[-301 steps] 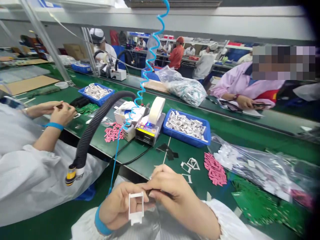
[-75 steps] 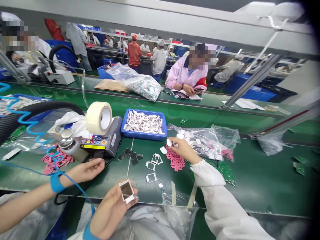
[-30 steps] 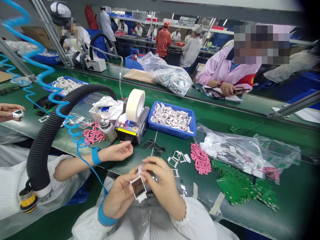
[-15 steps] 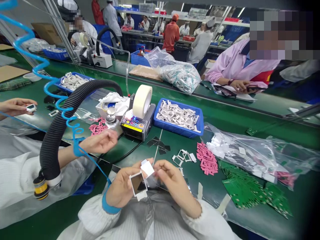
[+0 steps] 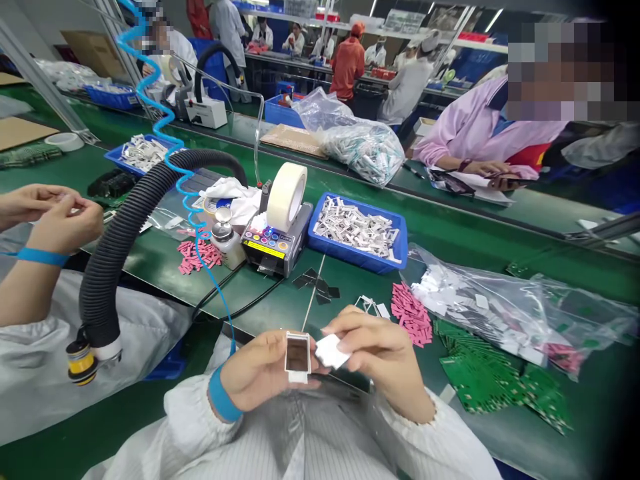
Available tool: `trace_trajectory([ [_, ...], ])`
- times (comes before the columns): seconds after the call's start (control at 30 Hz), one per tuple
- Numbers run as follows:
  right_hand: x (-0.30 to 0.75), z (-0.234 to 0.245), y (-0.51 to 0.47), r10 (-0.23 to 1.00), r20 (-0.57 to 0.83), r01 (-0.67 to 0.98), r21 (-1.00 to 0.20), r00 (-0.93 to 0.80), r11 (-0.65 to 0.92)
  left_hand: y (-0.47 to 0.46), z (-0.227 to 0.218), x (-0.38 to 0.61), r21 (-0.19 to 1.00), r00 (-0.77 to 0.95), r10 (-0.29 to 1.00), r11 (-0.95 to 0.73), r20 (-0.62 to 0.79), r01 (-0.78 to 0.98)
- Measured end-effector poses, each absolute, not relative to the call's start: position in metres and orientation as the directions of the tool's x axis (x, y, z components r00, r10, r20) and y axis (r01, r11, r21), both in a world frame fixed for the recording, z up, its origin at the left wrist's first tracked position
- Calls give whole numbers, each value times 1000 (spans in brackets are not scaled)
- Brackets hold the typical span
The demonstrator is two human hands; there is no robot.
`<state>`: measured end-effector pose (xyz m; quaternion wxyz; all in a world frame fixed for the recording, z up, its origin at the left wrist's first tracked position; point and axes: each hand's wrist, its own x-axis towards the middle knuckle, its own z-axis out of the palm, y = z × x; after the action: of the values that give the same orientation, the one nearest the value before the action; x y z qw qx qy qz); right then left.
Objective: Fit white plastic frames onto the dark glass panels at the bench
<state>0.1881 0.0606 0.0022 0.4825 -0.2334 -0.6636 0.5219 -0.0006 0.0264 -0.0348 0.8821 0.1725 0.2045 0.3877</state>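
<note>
My left hand (image 5: 260, 370) is closed on a small white frame with a dark panel in it (image 5: 297, 355), held upright just in front of my chest. A blue wrist strap (image 5: 218, 403) circles that wrist. My right hand (image 5: 383, 357) pinches a small white flat piece (image 5: 332, 351) right beside the frame, almost touching it. Both hands hover over the near edge of the green bench (image 5: 280, 307). Beyond my fingers lie a few loose white frames (image 5: 373, 307) and dark squares (image 5: 317, 283).
A tape dispenser with a big roll (image 5: 283, 223), a blue tray of white parts (image 5: 357, 233), pink strips (image 5: 413, 320), green boards (image 5: 493, 380) and a bag of parts (image 5: 500, 307) sit ahead. A black hose (image 5: 130, 227) arcs left, beside a neighbour's hands (image 5: 53, 217).
My right hand has drawn the white piece to the right of the frame. The neighbour's hand has pulled back from the bench to the far left. The view has shifted slightly.
</note>
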Motion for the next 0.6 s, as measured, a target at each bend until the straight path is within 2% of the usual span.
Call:
trace_trajectory([
  [0.07, 191, 12, 67, 625, 545, -93, -790, -559, 606, 24, -36, 3, 432, 640, 724, 679, -258, -594],
  [0.17, 189, 20, 72, 456, 590, -35, -636, -666, 771, 23, -33, 8, 427, 660, 704, 699, -264, -574],
  [0.47, 189, 25, 61, 304, 560, 57, -415, -771, 908, 19, -35, 14, 477, 646, 721, 673, -251, -565],
  [0.6, 202, 17, 45, 379, 521, 212, -353, -765, 911, 15, -44, 14, 505, 670, 706, 675, -231, -537],
])
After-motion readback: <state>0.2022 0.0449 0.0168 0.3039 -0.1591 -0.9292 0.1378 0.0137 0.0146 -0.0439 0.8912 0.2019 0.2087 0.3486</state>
